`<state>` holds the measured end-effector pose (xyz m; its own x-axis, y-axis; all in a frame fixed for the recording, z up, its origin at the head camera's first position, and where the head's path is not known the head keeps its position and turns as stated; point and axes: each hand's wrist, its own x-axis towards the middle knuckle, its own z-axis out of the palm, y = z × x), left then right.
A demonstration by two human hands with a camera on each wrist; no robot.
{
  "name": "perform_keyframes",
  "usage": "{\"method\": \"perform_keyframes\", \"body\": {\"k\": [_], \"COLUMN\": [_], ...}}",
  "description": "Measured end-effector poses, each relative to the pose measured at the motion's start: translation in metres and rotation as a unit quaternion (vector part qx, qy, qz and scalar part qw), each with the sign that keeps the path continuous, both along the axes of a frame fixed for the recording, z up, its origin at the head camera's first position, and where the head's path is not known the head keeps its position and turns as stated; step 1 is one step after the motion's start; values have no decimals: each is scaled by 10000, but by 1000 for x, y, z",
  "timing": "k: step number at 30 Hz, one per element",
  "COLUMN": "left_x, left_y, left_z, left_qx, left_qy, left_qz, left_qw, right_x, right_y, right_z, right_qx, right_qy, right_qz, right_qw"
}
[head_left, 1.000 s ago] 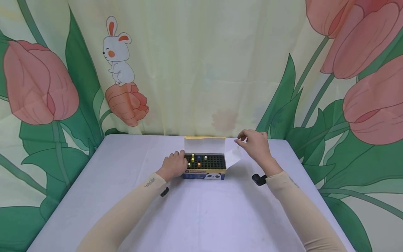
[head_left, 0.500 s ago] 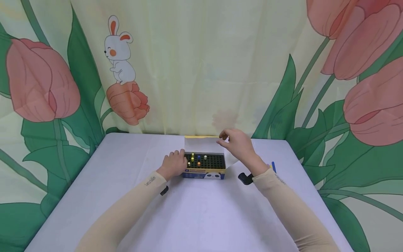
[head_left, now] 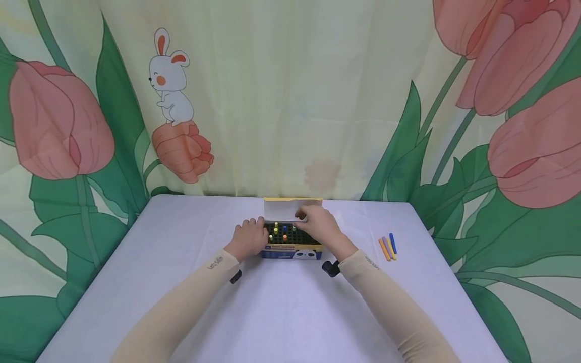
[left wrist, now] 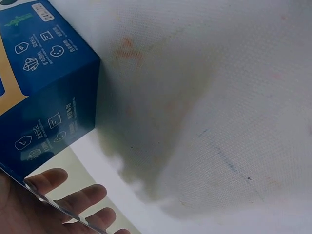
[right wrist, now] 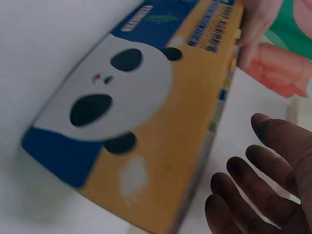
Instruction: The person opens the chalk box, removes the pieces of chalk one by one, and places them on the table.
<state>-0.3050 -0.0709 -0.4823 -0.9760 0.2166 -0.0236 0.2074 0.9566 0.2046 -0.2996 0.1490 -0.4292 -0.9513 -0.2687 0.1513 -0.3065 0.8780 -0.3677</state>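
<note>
Sleeves: two tan sleeves (head_left: 181,302) reach in, each with a small black gadget (head_left: 331,268) at the wrist.
Table: a white cloth (head_left: 290,312) covers it.
Loose sticks: an orange stick (head_left: 384,249), a purple stick (head_left: 386,244), a yellow stick (head_left: 391,249) and a blue stick (head_left: 393,243) lie side by side, right of the box.
Box: the blue and yellow box (head_left: 275,253) sits between the hands, its panda picture (head_left: 305,254) at the front.
Left hand: it (head_left: 248,238) touches the box's left end, fingers apart and loose; the thumb is hidden.
Holes: a black holder (head_left: 305,239) inside has many holes, with yellow, blue, white and orange sticks standing at its left and middle.
Right hand: it (head_left: 321,224) hangs over the holder near the white stick (head_left: 294,229), thumb and fingers apart, holding nothing.
Lid: the white flap (head_left: 278,207) stands up behind.
Back: a big curtain (head_left: 272,111) shows a rabbit (head_left: 174,83) and pink tulips (head_left: 59,121).
</note>
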Motion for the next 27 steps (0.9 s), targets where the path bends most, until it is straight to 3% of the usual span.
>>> {"method": "perform_keyframes", "body": {"k": [8, 16, 27], "left_x": [1, 2, 3], "left_y": [2, 3, 1], "left_z": [-2, 0, 3], "left_qx": [2, 69, 297], "left_qy": [-82, -81, -194], "left_qz": [6, -4, 85], "left_qw": [10000, 9999, 9993], "right_x": [0, 1, 0], "right_y": [-11, -15, -16], "right_z": [-21, -29, -31], "right_qx": [-237, 22, -399], "right_qy": [-318, -14, -122], "right_qz": [81, 72, -133], "right_qw": [9992, 10000, 9990]}}
